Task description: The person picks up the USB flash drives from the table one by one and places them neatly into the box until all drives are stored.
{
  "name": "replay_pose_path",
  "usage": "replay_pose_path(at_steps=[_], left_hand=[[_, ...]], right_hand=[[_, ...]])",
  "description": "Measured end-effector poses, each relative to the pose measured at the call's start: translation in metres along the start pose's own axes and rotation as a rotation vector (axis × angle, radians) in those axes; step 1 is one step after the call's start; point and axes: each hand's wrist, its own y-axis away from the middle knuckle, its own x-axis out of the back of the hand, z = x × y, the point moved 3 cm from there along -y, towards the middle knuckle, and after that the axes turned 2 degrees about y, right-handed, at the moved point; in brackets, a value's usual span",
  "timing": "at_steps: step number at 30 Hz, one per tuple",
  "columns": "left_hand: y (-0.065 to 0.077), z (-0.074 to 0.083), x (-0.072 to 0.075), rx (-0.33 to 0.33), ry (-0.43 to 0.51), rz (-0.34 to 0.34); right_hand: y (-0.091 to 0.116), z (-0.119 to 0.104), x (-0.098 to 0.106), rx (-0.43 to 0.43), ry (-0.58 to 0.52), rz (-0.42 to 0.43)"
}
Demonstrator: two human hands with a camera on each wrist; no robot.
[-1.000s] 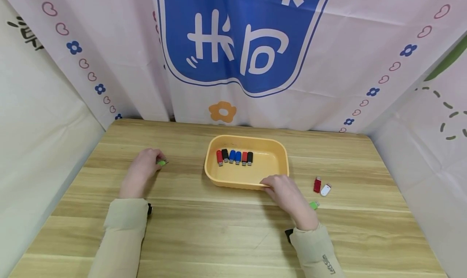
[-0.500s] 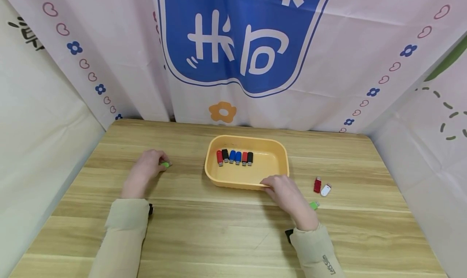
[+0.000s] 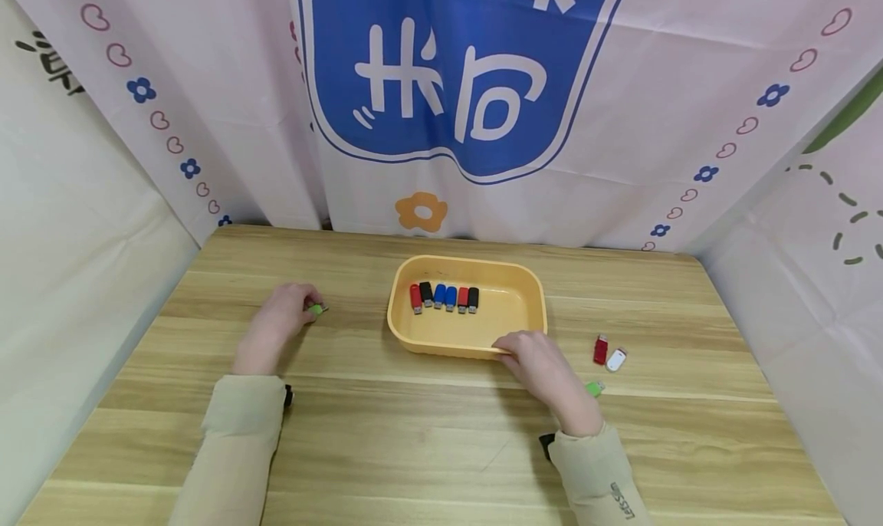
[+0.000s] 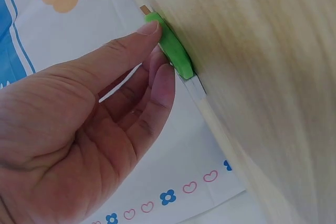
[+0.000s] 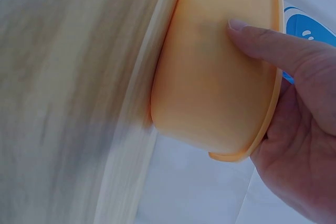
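Observation:
At the left of the table, my left hand (image 3: 281, 315) has thumb and fingers at a green USB flash drive (image 3: 316, 310). The left wrist view shows the thumb pressed on the green body (image 4: 170, 45), which lies at the wooden surface with its metal plug bare. My right hand (image 3: 541, 366) grips the near rim of a yellow plastic box (image 3: 493, 351), thumb against the outer wall and fingers hidden over the rim. Inside the box, red, black and blue USB flash drives lie in a row, among them a blue one (image 3: 439, 296) and a black one (image 3: 473, 299).
Right of the box lie a dark red flash drive (image 3: 600, 350) and a white one (image 3: 617, 359). Another green flash drive (image 3: 595, 388) sits partly behind my right wrist. A printed curtain (image 3: 276, 166) closes off the back edge of the wooden table (image 3: 414, 449).
My left hand has shifted slightly to the right along with the green flash drive, whose angle has changed a little. My right hand and the box have stayed put.

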Motion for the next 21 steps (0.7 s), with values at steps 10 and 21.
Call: replay_pose_path(at_steps=[10, 21], left_hand=[[0.0002, 0.0012, -0.0004, 0.012, -0.012, -0.016], [0.0016, 0.0065, 0.001, -0.044, 0.022, 0.026]], right_hand=[[-0.0001, -0.0003, 0.0004, -0.006, -0.002, -0.007], [-0.0001, -0.0003, 0.0006, -0.006, 0.002, -0.008]])
